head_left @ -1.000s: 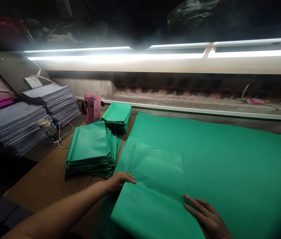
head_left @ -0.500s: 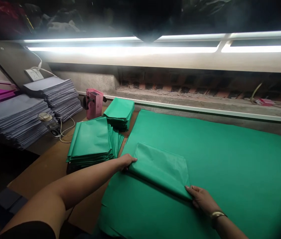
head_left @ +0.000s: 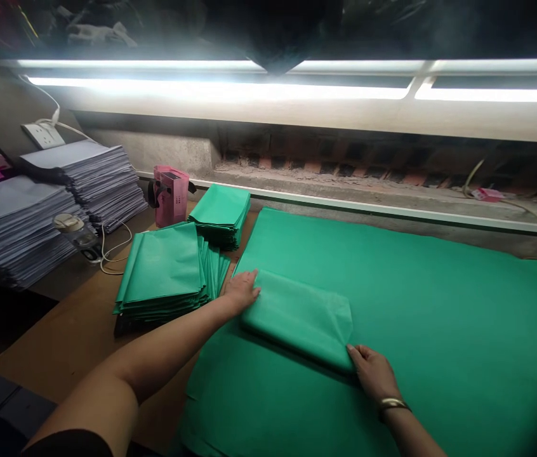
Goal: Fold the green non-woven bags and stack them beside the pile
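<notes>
A folded green sheet (head_left: 297, 317), which looks like paper or thin plastic, lies on a wide layer of the same green material (head_left: 421, 304). At its left edge, near the far corner, my left hand (head_left: 240, 293) rests with fingers stretched out and thumb apart. My right hand (head_left: 376, 371), a bracelet at its wrist, pinches the near right corner between thumb and fingers. Left of the sheet sits a stack of folded green pieces (head_left: 164, 263), fanned on its right side. Behind it stands a smaller, neater green stack (head_left: 221, 206).
A pink box (head_left: 171, 197) stands behind the stacks. Farther left are piles of grey-white sheets (head_left: 99, 181), a clear bottle (head_left: 78, 235) and a white cable (head_left: 106, 257). A power strip (head_left: 42, 134) hangs above them. Bright tube lights (head_left: 221, 87) run under a shelf.
My left hand has shifted from the sheet's near left edge toward its far left corner, its fingers now stretched out. My right hand still pinches its corner. The view has moved slightly.
</notes>
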Demonstrator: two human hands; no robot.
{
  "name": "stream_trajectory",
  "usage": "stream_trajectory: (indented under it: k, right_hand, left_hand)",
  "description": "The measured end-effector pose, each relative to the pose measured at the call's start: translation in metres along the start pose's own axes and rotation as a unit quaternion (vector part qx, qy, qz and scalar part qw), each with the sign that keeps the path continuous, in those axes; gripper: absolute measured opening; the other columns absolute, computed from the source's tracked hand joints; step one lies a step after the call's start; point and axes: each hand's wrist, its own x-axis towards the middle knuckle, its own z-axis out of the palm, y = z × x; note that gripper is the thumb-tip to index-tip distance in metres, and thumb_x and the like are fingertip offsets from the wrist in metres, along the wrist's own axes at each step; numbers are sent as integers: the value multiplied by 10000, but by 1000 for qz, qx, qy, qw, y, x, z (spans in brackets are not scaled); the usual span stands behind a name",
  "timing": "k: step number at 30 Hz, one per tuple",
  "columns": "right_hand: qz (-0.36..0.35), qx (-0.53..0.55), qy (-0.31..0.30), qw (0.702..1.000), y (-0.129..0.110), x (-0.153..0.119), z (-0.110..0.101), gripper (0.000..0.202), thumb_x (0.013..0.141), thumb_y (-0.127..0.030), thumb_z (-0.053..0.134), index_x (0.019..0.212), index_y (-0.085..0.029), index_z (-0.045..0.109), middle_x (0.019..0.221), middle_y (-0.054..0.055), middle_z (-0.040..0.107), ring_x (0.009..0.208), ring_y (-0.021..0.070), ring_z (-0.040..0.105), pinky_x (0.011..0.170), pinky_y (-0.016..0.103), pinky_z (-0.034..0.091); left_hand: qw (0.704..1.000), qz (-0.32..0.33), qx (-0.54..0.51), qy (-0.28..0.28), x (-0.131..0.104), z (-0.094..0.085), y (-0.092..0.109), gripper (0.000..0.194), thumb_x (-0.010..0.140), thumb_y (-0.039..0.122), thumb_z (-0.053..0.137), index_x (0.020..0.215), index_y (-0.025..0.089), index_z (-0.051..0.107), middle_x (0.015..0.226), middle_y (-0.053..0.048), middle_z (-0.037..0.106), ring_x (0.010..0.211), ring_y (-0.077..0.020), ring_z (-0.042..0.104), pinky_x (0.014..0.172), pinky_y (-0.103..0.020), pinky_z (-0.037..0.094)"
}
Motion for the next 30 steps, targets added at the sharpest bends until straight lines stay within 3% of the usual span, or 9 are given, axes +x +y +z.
stream_trajectory:
  k: [3,6,9,11,14,18,21,26,30]
  right_hand:
    - [5,-45,2,999,-4,2,2,367,778,-449,373,504,-219,292,475,-13,382,508,134,391,515,261,309]
    - [7,-67,-2,998,1,5,-1,362,804,-421,371,510,-217,311,489,-5,418,522,139,430,528,262,325]
    - [19,-95,-9,995,5,7,-8,348,825,-452,359,594,-211,459,545,22,504,557,173,489,553,286,369]
    - [-3,-152,60,986,-7,8,-3,399,845,-462,333,877,-170,603,798,105,627,727,243,561,639,345,423]
    - [-107,-255,149,949,-58,17,32,550,886,-406,282,1301,-95,463,1347,191,425,1166,336,431,905,479,379]
    - [-191,-294,-38,936,-117,49,88,594,932,-489,173,1432,-195,303,1502,52,188,1366,275,154,1065,560,157]
    - [-180,-309,-56,932,-90,85,77,638,917,-589,124,1456,-257,207,1513,-14,125,1384,235,72,1074,592,48]
    - [10,-351,12,936,-23,123,6,685,906,-616,105,1464,-225,171,1520,9,69,1383,266,64,1057,636,44]
    - [-70,-357,-22,931,-79,63,57,670,932,-545,142,1452,-130,223,1516,74,67,1382,288,47,1066,612,28]
  left_hand:
    - [980,165,107,-25,13,11,10,694,869,465,471,1457,285,150,1504,-87,233,1369,-310,195,1084,-508,189]
    - [951,251,139,-114,28,26,10,661,897,600,290,1459,294,123,1544,-26,43,1407,-290,-17,1104,-548,49]
    - [952,239,119,-147,38,37,3,700,881,664,179,1461,280,106,1541,-21,19,1405,-290,-50,1096,-569,16]
    - [954,242,108,-140,41,40,0,690,881,664,159,1460,293,102,1540,-7,22,1406,-282,-47,1098,-565,11]
    - [957,240,107,-123,41,43,-2,666,894,640,160,1459,293,109,1539,8,35,1408,-269,-35,1104,-552,13]
    - [960,228,120,-108,40,46,-2,596,932,529,169,1463,269,94,1538,19,46,1412,-232,-11,1117,-523,27]
    - [961,224,125,-100,41,49,-2,585,937,486,179,1465,248,95,1539,16,40,1413,-220,-8,1125,-507,27]
    - [963,214,114,-121,45,47,-1,607,927,503,189,1466,239,98,1539,18,22,1412,-230,-23,1126,-507,15]
    - [962,200,104,-152,45,43,0,620,923,510,176,1467,227,82,1537,22,-11,1411,-227,-40,1121,-517,5]
